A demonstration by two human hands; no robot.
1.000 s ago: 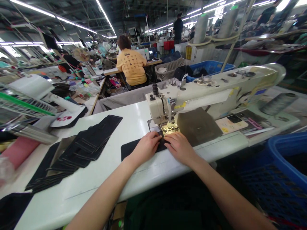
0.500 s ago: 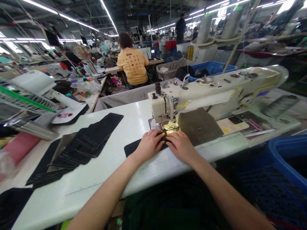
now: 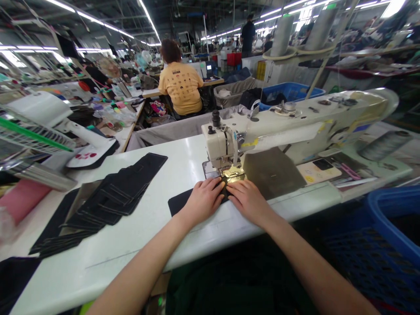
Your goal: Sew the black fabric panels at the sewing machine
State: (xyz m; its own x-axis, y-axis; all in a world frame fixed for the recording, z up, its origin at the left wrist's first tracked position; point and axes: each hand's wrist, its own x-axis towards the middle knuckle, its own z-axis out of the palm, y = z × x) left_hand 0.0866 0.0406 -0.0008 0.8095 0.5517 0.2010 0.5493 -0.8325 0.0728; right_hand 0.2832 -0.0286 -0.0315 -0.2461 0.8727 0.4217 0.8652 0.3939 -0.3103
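A black fabric piece [image 3: 179, 202] lies flat on the white table [image 3: 131, 245] under the presser foot of a cream sewing machine [image 3: 295, 122]. My left hand [image 3: 205, 200] presses on the fabric just left of the needle, fingers flat and together. My right hand [image 3: 247, 201] presses on it just right of the needle, fingers flat too. Both hands touch side by side at the foot. Most of the fabric's right end is hidden under my hands.
A fanned stack of black fabric pieces [image 3: 111, 197] lies to the left. A dark grey mat [image 3: 272, 170] and a phone [image 3: 323, 164] sit right of the needle. A blue crate [image 3: 387, 245] stands at lower right. A person in a yellow shirt [image 3: 182, 87] sits ahead.
Both hands have stayed on the fabric at the presser foot. The fabric's left end sits slightly further right than a second ago. The view has shifted a little.
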